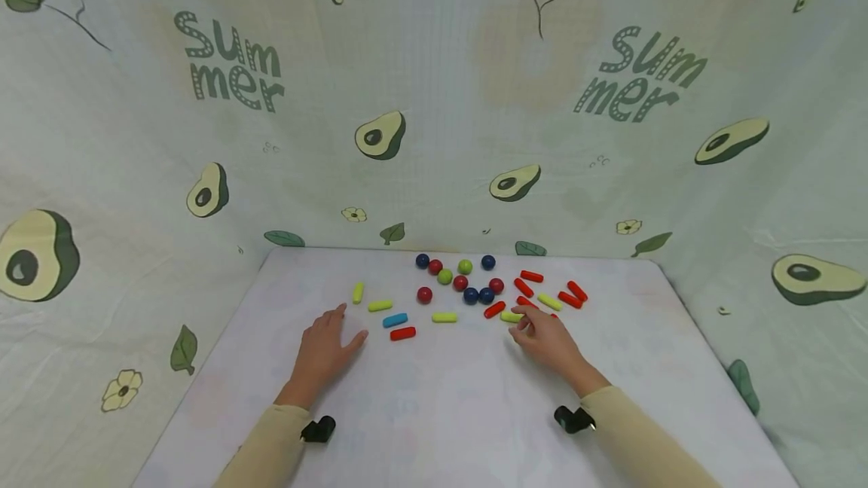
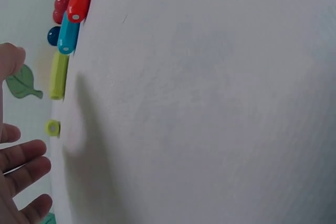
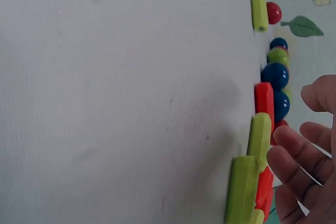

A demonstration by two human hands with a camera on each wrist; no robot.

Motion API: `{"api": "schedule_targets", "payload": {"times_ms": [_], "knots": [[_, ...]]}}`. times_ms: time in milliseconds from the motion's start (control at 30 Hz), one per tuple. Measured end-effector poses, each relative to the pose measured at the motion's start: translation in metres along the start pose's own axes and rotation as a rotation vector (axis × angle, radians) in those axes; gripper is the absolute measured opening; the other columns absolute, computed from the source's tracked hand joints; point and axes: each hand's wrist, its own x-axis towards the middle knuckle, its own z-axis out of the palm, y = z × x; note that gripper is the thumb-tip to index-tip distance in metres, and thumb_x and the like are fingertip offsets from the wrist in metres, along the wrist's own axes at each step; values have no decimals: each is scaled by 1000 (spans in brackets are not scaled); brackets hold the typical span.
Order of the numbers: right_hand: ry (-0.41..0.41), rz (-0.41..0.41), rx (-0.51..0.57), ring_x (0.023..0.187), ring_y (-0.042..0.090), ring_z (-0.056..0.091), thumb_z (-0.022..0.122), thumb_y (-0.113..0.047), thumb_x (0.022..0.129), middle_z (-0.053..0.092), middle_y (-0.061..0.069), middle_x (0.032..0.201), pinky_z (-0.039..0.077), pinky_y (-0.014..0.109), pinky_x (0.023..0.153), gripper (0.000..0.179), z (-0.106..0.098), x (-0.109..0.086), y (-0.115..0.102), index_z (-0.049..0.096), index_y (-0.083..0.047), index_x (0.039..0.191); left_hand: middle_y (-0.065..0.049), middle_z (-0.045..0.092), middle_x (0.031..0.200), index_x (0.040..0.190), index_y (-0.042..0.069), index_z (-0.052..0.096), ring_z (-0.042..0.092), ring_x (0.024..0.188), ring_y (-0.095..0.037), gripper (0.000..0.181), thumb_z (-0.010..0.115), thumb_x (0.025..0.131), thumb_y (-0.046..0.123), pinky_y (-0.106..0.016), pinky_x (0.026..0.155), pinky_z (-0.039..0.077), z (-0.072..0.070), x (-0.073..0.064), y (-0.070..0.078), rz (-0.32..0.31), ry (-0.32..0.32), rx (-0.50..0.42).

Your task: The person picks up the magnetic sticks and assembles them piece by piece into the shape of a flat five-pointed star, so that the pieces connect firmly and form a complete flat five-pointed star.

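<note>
My left hand (image 1: 322, 349) is over the left part of the table, fingers spread, holding nothing. Nearest to it are a yellow-green stick (image 1: 358, 293), another yellow-green stick (image 1: 380, 306), a blue stick (image 1: 395, 320) and a red stick (image 1: 403, 333). On the other side, my right hand (image 1: 548, 341) hovers beside a yellow-green stick (image 1: 511, 316), its fingers loosely bent. The right wrist view shows a gap between thumb and fingers with nothing in it. Red sticks (image 1: 570, 300) and one more yellow-green stick (image 1: 549, 301) lie just past that hand, partly hidden by it.
Red, green and dark blue balls (image 1: 486, 295) cluster toward the back of the white table (image 1: 434, 413). A lone yellow-green stick (image 1: 444, 317) lies between the hands, behind a red ball (image 1: 424, 294) as seen from the right wrist. A printed cloth (image 1: 434, 81) hangs behind and at both sides.
</note>
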Motion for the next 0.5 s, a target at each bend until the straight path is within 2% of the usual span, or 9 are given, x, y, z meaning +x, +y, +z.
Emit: {"api": "schedule_targets", "payload": {"times_ms": [167,333,500], "knots": [[0,3,24,84,17,56,75,-26,93,63,-3,95,52,30,73,43,11,4,-12,64,-13,132,-22,55,139,149,0,43,51,128,-40,76,71,93,45,-61,106,40,6,-2,10,-18,-5,-26],[16,-26,41,90,17,57,75,-27,93,64,-2,101,53,33,80,42,24,14,-21,64,-12,131,-19,58,135,148,2,45,53,125,-38,74,72,93,44,-59,106,41,13,-3,18,-14,-2,-41],[40,-45,55,98,19,58,75,-26,93,64,1,111,54,38,88,48,32,21,-26,61,-12,136,-16,60,127,146,3,48,57,118,-34,72,74,92,41,-56,104,45,18,-4,31,-5,1,-62]]}}
